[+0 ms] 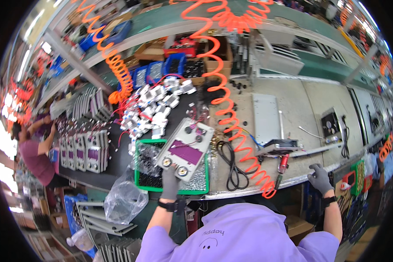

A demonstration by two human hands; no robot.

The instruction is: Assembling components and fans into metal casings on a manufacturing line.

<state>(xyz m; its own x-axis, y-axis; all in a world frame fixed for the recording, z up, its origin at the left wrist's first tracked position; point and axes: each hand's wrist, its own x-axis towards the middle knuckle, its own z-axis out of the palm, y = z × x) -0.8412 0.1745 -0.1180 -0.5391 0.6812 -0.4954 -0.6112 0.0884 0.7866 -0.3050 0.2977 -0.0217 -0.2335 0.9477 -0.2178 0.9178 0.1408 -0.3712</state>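
My gloved left hand (pixel 170 185) grips the lower edge of a light grey panel (pixel 195 168), which carries a purple plate (pixel 185 151) and several round black and metal fittings. The panel is tilted over a green-rimmed tray (pixel 194 192) of small parts and clear bags. Most of the fingers are hidden beneath the panel. My gloved right hand (pixel 321 180) is held by the bench's front edge, fingers apart and with nothing in it. To its left, a screwdriver with a red body (pixel 284 163) is at the end of an orange coiled hose (pixel 244 150), beside a dark flat unit (pixel 278 147).
White connectors with red wires (pixel 150 109) are heaped behind the tray. Similar grey panels (pixel 91 153) stand in a row at left, near another person (pixel 36 153). A black cable (pixel 233 168) lies coiled on the bench. Blue bins (pixel 156 71) line the back.
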